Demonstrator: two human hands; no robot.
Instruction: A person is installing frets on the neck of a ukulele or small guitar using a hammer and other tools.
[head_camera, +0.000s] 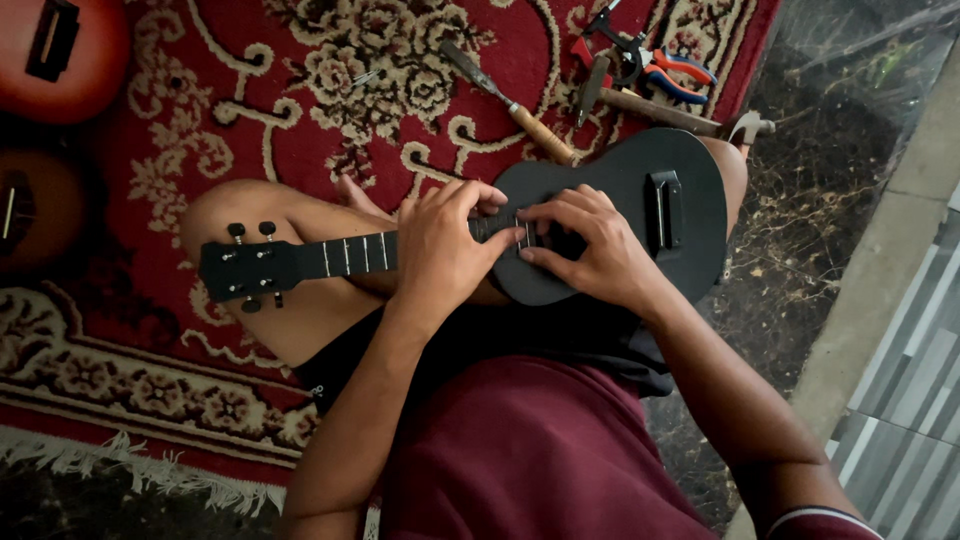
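In the head view, a person sits cross-legged on a red patterned carpet (300, 110) and a black ukulele (610, 215) lies across the bare knees, with its headstock (245, 268) pointing to the person's left and its round body over the right knee. The left hand (440, 250) lies on the neck just where it meets the body of the ukulele, palm down, with the fingers curled and pressed on the fretboard; it covers the neck there, so what is under the fingertips cannot be seen. The right hand (590, 245) rests on the body of the ukulele, just beside the left hand, and its thumb and forefinger are pinched together at the last frets, on something too small to tell. The two hands almost touch each other. The black bridge (664, 208) is on the body, to the right of the right hand. Beyond the ukulele, on the carpet, there are a tool with a wooden handle (510, 105), a hammer (680, 118) and pliers with red and blue grips (665, 72). Well apart from the ukulele, at the far left edge of the carpet, a reddish instrument body (70, 50) is partly in the picture.
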